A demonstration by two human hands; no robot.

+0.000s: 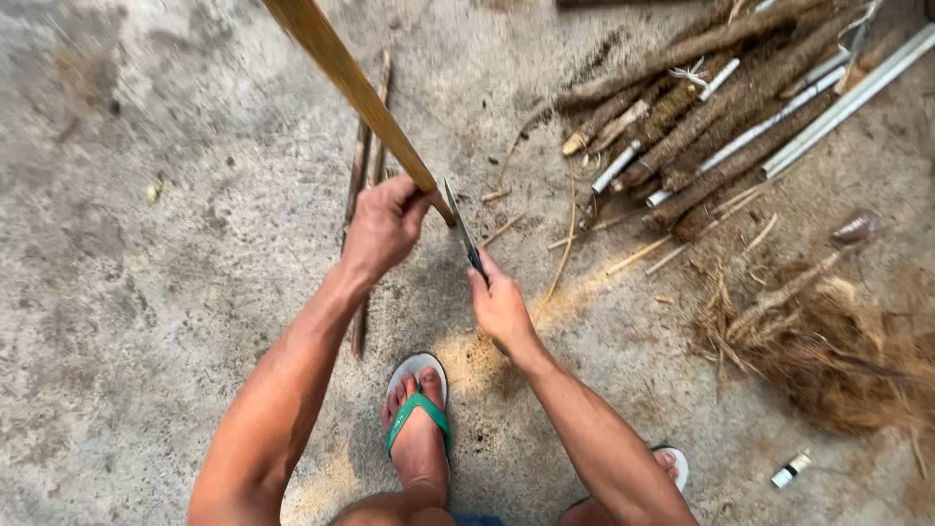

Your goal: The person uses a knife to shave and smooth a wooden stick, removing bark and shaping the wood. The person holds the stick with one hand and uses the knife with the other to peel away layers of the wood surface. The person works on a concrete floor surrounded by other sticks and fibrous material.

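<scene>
Rough grey concrete floor (136, 321), outdoors, dusted with pale sawdust. Left hand (383, 226), fingers curled tight, grips a long tan wooden pole (343, 78) slanting up-left. Right hand (500, 304) clasps a dark-bladed knife (462, 226), its blade touching the pole's lower end. Fibrous brown stalks (721, 127) are piled upper right.

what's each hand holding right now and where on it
The left hand grips a long wooden pole at its lower end. The right hand holds a knife by the handle, blade up against the pole.
</scene>
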